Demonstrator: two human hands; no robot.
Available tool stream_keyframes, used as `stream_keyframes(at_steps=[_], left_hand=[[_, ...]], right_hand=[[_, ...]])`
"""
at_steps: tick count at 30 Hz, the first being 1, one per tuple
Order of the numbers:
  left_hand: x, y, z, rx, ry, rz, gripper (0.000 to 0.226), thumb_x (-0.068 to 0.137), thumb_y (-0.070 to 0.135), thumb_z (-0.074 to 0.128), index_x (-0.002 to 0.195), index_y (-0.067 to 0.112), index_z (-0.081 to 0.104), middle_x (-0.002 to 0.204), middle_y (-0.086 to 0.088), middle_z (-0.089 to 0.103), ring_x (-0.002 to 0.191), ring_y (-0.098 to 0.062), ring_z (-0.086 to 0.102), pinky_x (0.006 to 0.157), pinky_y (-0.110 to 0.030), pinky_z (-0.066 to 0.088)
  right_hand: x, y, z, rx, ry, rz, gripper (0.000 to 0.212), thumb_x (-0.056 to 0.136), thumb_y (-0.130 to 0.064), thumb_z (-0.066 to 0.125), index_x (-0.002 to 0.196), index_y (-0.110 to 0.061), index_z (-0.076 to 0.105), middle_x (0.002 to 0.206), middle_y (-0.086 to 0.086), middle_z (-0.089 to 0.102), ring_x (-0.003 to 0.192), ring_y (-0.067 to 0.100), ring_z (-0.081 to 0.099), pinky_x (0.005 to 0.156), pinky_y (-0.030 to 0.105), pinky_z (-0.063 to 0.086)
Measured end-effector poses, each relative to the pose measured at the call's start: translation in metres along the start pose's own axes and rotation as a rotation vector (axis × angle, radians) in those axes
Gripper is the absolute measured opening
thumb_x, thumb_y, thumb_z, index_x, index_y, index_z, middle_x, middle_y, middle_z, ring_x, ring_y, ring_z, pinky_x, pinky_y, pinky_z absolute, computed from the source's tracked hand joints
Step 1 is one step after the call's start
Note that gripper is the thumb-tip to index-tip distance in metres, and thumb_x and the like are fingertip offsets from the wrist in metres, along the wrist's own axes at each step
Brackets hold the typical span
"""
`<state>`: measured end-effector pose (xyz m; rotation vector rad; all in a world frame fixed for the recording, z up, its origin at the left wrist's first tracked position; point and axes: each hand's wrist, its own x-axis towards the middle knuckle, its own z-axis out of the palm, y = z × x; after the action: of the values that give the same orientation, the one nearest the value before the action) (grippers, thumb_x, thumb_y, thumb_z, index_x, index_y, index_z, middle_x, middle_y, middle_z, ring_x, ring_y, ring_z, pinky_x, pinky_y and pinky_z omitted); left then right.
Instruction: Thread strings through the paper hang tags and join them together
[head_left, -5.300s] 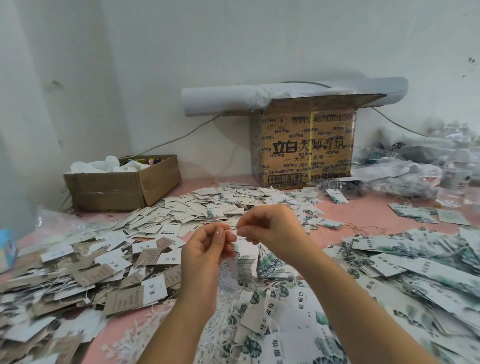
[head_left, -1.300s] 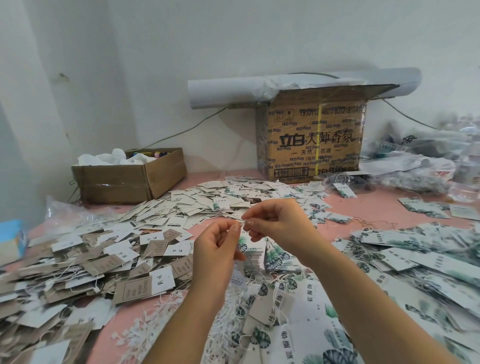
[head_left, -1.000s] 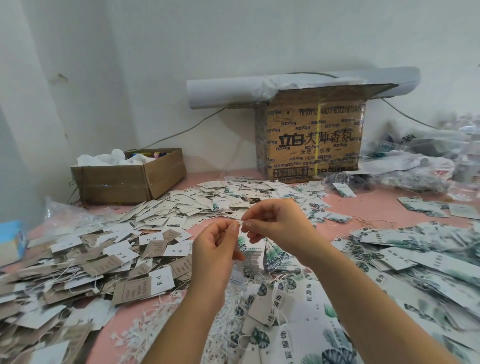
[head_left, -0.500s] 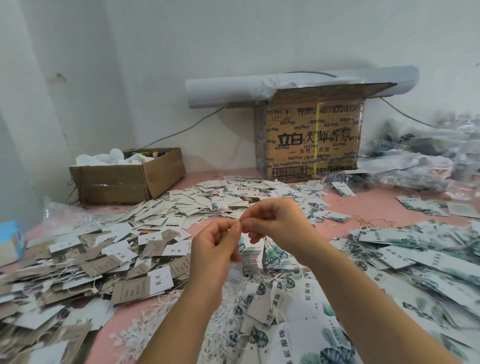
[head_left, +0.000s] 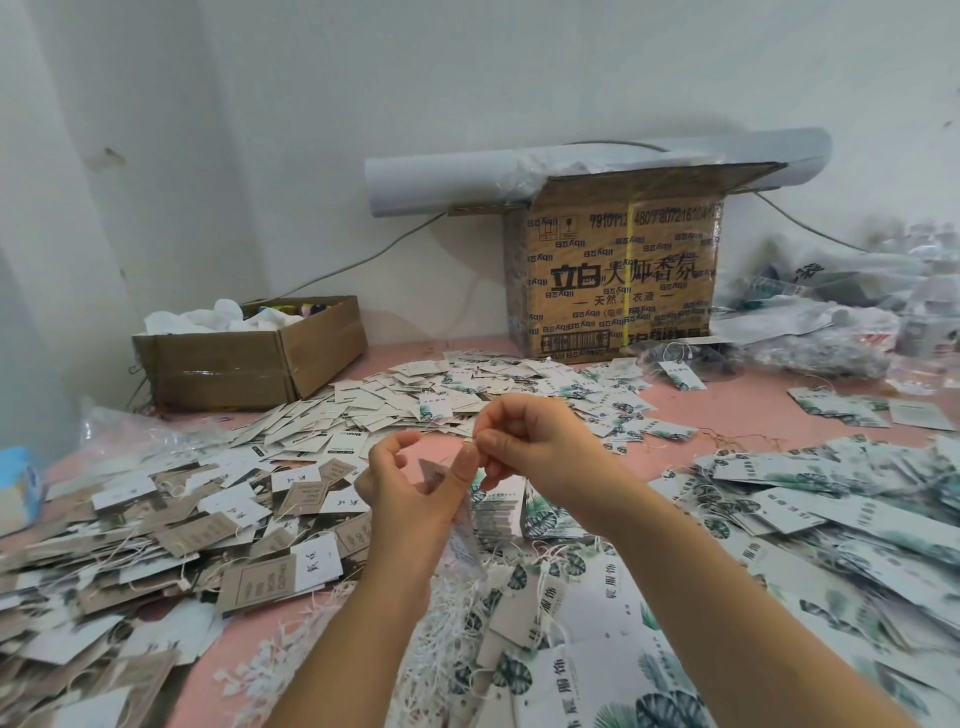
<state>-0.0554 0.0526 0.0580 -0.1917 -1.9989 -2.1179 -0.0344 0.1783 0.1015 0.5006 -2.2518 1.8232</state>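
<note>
The left hand (head_left: 410, 499) pinched a small pale paper hang tag (head_left: 464, 525) that drooped below its thumb. Just right, touching fingertip to fingertip, the right hand (head_left: 540, 447) was clamped on a thin white string end (head_left: 469, 439). The hole was too small to see. Steadying the tag and feeding the string straight seemed wisest.
</note>
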Motion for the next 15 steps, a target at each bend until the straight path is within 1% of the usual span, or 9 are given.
stream_keyframes(at_steps=[2, 3, 5, 7, 9, 10, 12, 13, 15], left_hand=[[-0.0027, 0.0014, 0.0014, 0.088, -0.004, 0.042, 0.071, 0.052, 0.058, 0.061, 0.114, 0.035, 0.036, 0.118, 0.0, 0.028, 0.082, -0.004, 0.053, 0.06, -0.013, 0.042], [-0.0034, 0.0013, 0.0013, 0.134, -0.013, 0.054, 0.073, 0.05, 0.061, 0.059, 0.114, 0.037, 0.033, 0.117, 0.001, 0.029, 0.084, -0.003, 0.051, 0.059, -0.013, 0.039], [-0.0032, -0.0005, -0.0003, 0.183, -0.042, 0.068, 0.079, 0.047, 0.062, 0.06, 0.116, 0.037, 0.031, 0.118, 0.002, 0.033, 0.092, -0.006, 0.047, 0.065, -0.019, 0.038], [-0.0021, -0.0009, -0.0024, 0.173, -0.072, 0.065, 0.082, 0.046, 0.059, 0.066, 0.117, 0.037, 0.031, 0.117, 0.003, 0.04, 0.101, -0.011, 0.044, 0.075, -0.028, 0.038], [-0.0015, -0.0002, -0.0038, 0.179, -0.099, 0.086, 0.08, 0.048, 0.053, 0.071, 0.117, 0.037, 0.033, 0.113, 0.009, 0.046, 0.104, -0.01, 0.043, 0.081, -0.03, 0.036], [-0.002, 0.0001, -0.0039, 0.186, -0.111, 0.104, 0.076, 0.052, 0.049, 0.074, 0.116, 0.037, 0.034, 0.111, 0.012, 0.048, 0.103, -0.008, 0.044, 0.082, -0.029, 0.035], [-0.0026, -0.0002, -0.0034, 0.195, -0.126, 0.138, 0.058, 0.068, 0.038, 0.076, 0.112, 0.039, 0.039, 0.104, 0.017, 0.053, 0.102, -0.003, 0.047, 0.082, -0.028, 0.037], [-0.0029, -0.0007, -0.003, 0.193, -0.131, 0.153, 0.048, 0.075, 0.031, 0.074, 0.109, 0.039, 0.042, 0.1, 0.019, 0.056, 0.101, 0.0, 0.049, 0.082, -0.027, 0.039], [-0.0029, -0.0018, -0.0033, 0.189, -0.13, 0.188, 0.035, 0.084, 0.02, 0.068, 0.106, 0.038, 0.048, 0.094, 0.017, 0.062, 0.091, 0.003, 0.057, 0.079, -0.022, 0.044]], right_hand=[[0.0006, -0.001, 0.0009, 0.043, 0.04, -0.008, 0.023, 0.09, 0.008, 0.048, 0.075, -0.007, 0.054, 0.062, 0.005, 0.059, 0.049, 0.007, 0.055, 0.054, 0.02, 0.053], [0.0006, -0.0017, 0.0007, 0.065, 0.058, -0.019, 0.023, 0.09, 0.008, 0.047, 0.075, -0.007, 0.054, 0.062, 0.004, 0.061, 0.05, 0.008, 0.055, 0.055, 0.021, 0.053], [0.0004, -0.0037, -0.0009, 0.09, 0.081, -0.054, 0.022, 0.09, 0.009, 0.048, 0.075, -0.006, 0.054, 0.061, 0.001, 0.064, 0.051, 0.01, 0.056, 0.055, 0.021, 0.052], [-0.0007, -0.0057, -0.0028, 0.12, 0.084, -0.101, 0.022, 0.09, 0.009, 0.047, 0.076, -0.006, 0.054, 0.062, 0.001, 0.065, 0.053, 0.01, 0.057, 0.056, 0.021, 0.051], [-0.0024, -0.0069, -0.0034, 0.163, 0.079, -0.141, 0.022, 0.091, 0.008, 0.045, 0.077, -0.007, 0.053, 0.064, 0.002, 0.066, 0.055, 0.011, 0.058, 0.057, 0.021, 0.05], [-0.003, -0.0071, -0.0032, 0.174, 0.077, -0.155, 0.022, 0.092, 0.008, 0.044, 0.077, -0.007, 0.053, 0.066, 0.003, 0.066, 0.056, 0.011, 0.058, 0.058, 0.021, 0.049], [-0.0034, -0.0073, -0.0018, 0.171, 0.076, -0.171, 0.022, 0.092, 0.007, 0.044, 0.078, -0.008, 0.052, 0.068, 0.006, 0.065, 0.058, 0.012, 0.058, 0.059, 0.022, 0.05], [-0.0034, -0.0072, -0.0012, 0.17, 0.078, -0.178, 0.022, 0.092, 0.008, 0.044, 0.079, -0.008, 0.052, 0.068, 0.007, 0.065, 0.058, 0.012, 0.058, 0.06, 0.022, 0.05], [-0.0033, -0.008, -0.0011, 0.18, 0.086, -0.196, 0.021, 0.091, 0.008, 0.044, 0.079, -0.007, 0.052, 0.069, 0.008, 0.064, 0.057, 0.012, 0.058, 0.06, 0.022, 0.05]])
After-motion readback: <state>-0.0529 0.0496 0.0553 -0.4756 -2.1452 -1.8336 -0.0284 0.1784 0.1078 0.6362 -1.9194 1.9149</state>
